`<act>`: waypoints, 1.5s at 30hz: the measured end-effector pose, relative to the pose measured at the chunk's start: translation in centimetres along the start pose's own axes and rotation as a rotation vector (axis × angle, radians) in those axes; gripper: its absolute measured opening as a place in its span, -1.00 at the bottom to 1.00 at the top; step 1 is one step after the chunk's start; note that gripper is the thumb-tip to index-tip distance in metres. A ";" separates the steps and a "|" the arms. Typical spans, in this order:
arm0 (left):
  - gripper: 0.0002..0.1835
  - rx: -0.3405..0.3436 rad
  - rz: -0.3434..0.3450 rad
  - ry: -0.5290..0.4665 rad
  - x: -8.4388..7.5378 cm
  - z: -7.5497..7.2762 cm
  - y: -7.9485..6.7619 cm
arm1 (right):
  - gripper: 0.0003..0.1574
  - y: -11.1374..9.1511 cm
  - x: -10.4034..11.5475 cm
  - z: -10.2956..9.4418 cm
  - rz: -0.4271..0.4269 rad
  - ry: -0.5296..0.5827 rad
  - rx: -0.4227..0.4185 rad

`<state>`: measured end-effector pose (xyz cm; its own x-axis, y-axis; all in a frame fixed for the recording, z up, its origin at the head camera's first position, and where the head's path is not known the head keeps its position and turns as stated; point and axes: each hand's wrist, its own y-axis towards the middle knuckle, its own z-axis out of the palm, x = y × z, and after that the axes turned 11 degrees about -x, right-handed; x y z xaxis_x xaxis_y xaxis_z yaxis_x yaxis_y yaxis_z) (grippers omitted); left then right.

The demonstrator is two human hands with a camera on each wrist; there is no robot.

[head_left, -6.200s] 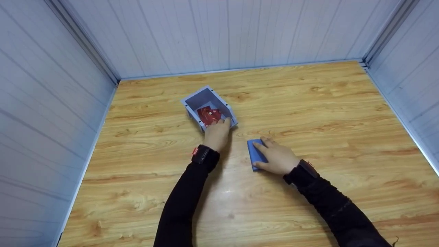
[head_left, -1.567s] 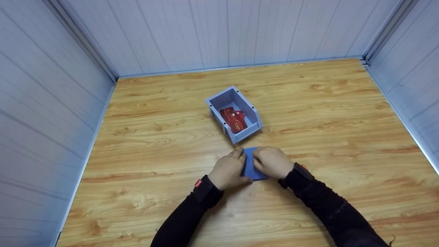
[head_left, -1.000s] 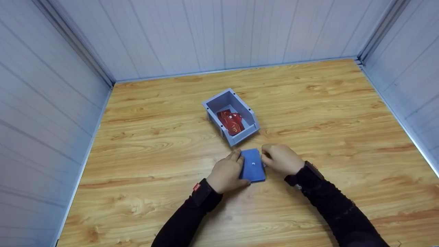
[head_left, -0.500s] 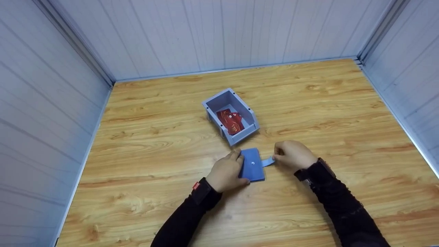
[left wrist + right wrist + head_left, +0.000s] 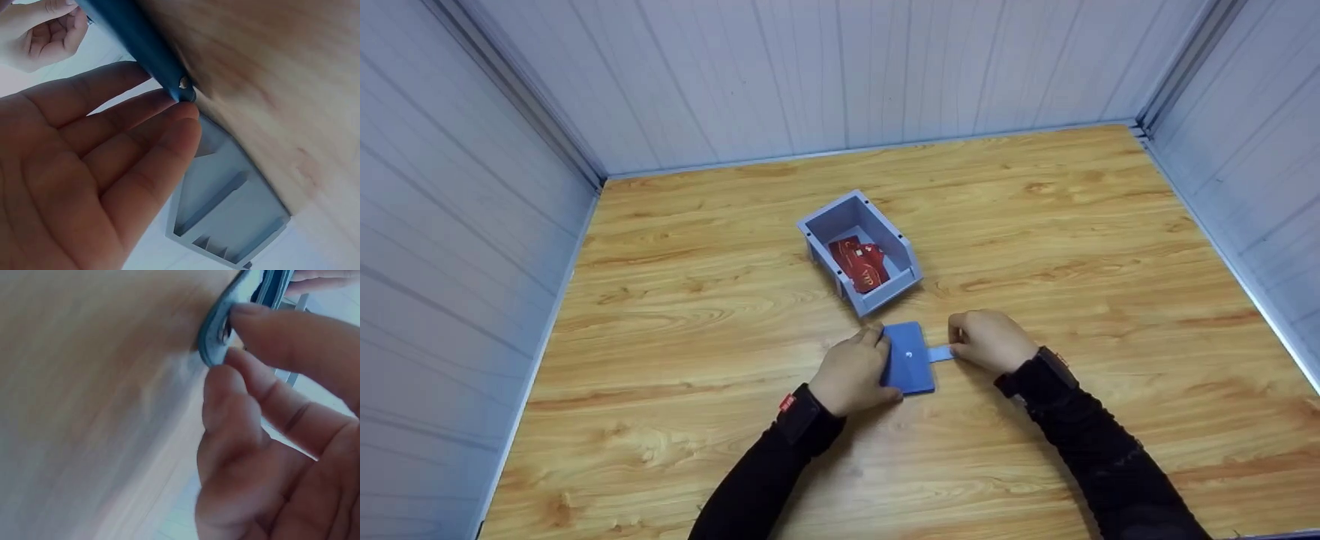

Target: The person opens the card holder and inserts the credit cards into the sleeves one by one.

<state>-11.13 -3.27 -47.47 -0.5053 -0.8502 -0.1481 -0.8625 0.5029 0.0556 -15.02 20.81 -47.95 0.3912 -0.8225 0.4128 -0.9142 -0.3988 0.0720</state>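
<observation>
A blue snap-strap wallet (image 5: pixel 909 371) lies on the wood-grain table, a small metal stud on its upper face. My left hand (image 5: pixel 851 371) holds it by the left side, fingers at the upper left and thumb at the lower corner. The left wrist view shows those fingers (image 5: pixel 143 163) nearly straight against the wallet's edge (image 5: pixel 135 39), beside another metal snap. With thumb and fingertips, my right hand (image 5: pixel 991 341) pinches the light-blue strap (image 5: pixel 940 353), which sticks out to the right. Up close, the strap end (image 5: pixel 214 337) curves and carries a metal snap.
Just beyond the wallet stands a grey open-front bin (image 5: pixel 891 291), tilted in angle to the table edge. Red cards (image 5: pixel 861 266), one marked VIP, lie inside it. Pale panel walls (image 5: pixel 840 75) close off the table's back and sides.
Earlier my left hand was at the bin, which has since shifted right; now that hand holds the wallet. My right hand has drawn the strap off the wallet's face out to the right.
</observation>
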 end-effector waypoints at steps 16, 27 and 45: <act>-0.73 -0.108 0.390 0.159 -3.7 0.0 2.1 | -0.90 0.1 0.0 0.2 -0.025 0.025 -0.007; -0.85 -0.239 0.429 0.250 -4.0 0.5 1.7 | -0.90 0.1 0.2 0.2 -0.011 0.022 0.002; -0.69 -0.411 0.248 0.145 -0.4 -3.9 -1.6 | -0.89 0.0 0.0 0.2 -0.018 0.041 -0.006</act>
<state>-9.65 -4.33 -43.60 -0.6702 -0.7401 0.0559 -0.6402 0.6146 0.4609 -14.97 20.72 -48.17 0.4030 -0.7982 0.4478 -0.9079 -0.4104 0.0855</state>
